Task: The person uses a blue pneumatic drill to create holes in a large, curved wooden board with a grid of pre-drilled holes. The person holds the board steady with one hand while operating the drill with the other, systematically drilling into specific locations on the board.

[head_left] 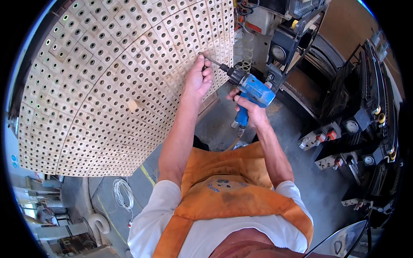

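Observation:
My right hand (251,109) is wrapped round the grip of a blue air drill (257,92) with a black chuck. A hose joins the base of its handle. From the chuck a long thin bit (213,61) points up and left to a large panel (129,47) of pale wooden blocks, each with a dark-ringed hole. My left hand (199,78) is closed against the panel beside the bit's tip, thumb and fingers pinched together. What those fingers hold is too small to make out. One small wooden block (133,105) stands out from the panel, left of my left forearm.
Black machine frames with gauges (352,126) and valves line the right side. Behind the drill hangs a coiled hose (247,56). A bundle of white cable (123,193) and a ribbed duct (99,223) are at the lower left.

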The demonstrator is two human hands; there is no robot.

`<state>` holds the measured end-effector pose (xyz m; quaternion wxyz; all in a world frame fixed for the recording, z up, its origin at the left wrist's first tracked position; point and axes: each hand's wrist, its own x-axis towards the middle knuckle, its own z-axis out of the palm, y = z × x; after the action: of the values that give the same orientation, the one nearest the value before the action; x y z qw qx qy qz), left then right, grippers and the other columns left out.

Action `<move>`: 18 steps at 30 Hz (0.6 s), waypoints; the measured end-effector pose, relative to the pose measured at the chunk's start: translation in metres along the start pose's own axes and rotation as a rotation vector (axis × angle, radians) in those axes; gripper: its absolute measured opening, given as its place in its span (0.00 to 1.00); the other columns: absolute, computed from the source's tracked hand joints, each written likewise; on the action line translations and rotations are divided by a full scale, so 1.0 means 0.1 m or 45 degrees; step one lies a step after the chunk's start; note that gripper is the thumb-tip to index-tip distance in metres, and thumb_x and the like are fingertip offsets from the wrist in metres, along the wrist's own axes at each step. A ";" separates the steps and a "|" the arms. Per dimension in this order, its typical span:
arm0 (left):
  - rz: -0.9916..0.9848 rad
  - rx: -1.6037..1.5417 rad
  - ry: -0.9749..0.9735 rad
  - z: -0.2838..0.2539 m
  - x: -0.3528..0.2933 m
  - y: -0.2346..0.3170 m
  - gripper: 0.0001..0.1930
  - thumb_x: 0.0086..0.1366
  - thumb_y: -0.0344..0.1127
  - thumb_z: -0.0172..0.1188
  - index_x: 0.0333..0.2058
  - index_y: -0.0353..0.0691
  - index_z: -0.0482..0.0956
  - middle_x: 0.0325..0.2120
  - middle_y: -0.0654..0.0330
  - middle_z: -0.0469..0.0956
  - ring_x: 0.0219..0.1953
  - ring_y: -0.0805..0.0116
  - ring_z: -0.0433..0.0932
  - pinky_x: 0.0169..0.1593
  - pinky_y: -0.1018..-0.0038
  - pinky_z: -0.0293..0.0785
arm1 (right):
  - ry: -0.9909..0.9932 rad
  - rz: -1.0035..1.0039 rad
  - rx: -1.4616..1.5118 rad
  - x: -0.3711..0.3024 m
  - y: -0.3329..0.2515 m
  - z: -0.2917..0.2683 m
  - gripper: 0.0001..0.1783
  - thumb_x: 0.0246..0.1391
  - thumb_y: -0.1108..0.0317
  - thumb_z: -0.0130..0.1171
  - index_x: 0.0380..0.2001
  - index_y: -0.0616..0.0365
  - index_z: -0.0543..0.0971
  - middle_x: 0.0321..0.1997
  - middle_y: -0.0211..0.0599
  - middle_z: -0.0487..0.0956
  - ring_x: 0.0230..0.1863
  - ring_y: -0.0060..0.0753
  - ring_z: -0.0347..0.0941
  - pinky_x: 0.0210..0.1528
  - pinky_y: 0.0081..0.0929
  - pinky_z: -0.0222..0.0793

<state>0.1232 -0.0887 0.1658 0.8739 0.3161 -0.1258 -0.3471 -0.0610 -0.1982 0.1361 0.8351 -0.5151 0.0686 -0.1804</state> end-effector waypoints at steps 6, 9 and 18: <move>-0.045 0.070 0.137 0.01 -0.16 -0.07 0.10 0.71 0.40 0.47 0.41 0.39 0.70 0.27 0.66 0.69 0.20 0.83 0.61 0.17 0.87 0.55 | 0.015 -0.078 -0.276 -0.02 -0.22 0.08 0.09 0.51 0.73 0.61 0.37 0.59 0.78 0.32 0.31 0.79 0.29 0.21 0.73 0.27 0.20 0.65; -0.196 0.190 0.110 -0.15 -0.36 -0.24 0.10 0.71 0.38 0.45 0.38 0.38 0.69 0.27 0.65 0.69 0.19 0.82 0.60 0.17 0.87 0.54 | -0.015 -0.064 -0.432 -0.02 -0.23 0.06 0.09 0.50 0.74 0.60 0.37 0.59 0.78 0.35 0.32 0.80 0.34 0.22 0.75 0.30 0.21 0.67; -0.536 0.180 0.105 -0.53 -0.90 -0.76 0.12 0.71 0.37 0.47 0.47 0.36 0.70 0.28 0.66 0.69 0.20 0.83 0.60 0.18 0.89 0.54 | -0.014 -0.132 -0.444 0.02 -0.19 0.08 0.08 0.51 0.75 0.60 0.36 0.59 0.79 0.34 0.30 0.80 0.28 0.19 0.72 0.29 0.19 0.67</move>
<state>0.0413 -0.0449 0.0762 0.7623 0.4098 -0.0453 -0.4989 -0.0607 -0.1999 0.1570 0.7230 -0.6560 0.0677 -0.2058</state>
